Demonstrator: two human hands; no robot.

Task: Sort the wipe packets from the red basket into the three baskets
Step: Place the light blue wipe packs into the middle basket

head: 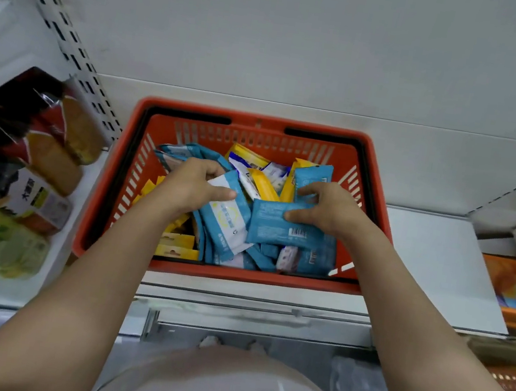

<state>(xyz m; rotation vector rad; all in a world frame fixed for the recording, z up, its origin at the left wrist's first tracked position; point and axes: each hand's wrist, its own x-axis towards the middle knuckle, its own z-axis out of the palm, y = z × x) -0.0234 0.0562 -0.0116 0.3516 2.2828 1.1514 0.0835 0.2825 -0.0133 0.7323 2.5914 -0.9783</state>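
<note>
Red basket point(379, 193) is still lying heaped with blue and yellow wipe packets under both grips, so sorting is looking barely begun: left hand point(189, 186) is clutching a white-and-blue packet point(225, 214), right hand point(325, 207) pinching a blue packet point(278, 228).

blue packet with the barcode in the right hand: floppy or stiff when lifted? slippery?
The blue barcode packet looks like soft film, slightly puffed, so it probably bends rather than staying rigid. Its surface seems glossy, so likely a bit slippery. The right hand grips one edge only, suggesting it is light.
</note>
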